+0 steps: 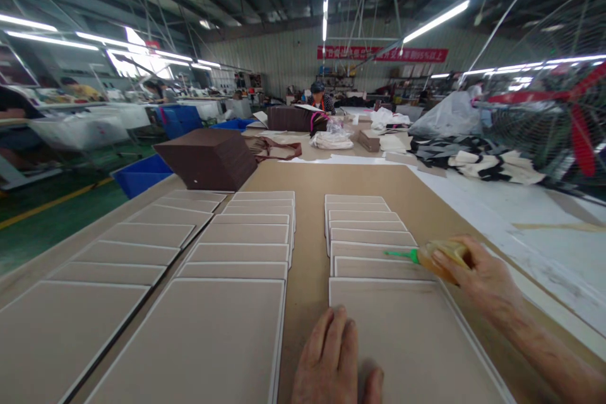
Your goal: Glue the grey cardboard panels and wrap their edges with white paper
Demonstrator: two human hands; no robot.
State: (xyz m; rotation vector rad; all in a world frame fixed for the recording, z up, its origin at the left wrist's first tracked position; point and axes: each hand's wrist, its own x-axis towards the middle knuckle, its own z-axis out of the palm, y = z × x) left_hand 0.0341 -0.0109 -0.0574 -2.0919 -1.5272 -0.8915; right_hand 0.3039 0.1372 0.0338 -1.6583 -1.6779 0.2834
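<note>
The right hand is gripping what looks like a translucent amber glue bottle, its long axis lying crosswise, with the green nozzle pointing left toward the overlapping column of beige, white-edged panels on the counter. The left hand is lying open and flat at the left side of the nearest panel, farther from the nozzle than the right. A red banner is hanging on the far wall, its white characters too small to read, and no brand is showing on the panels.
</note>
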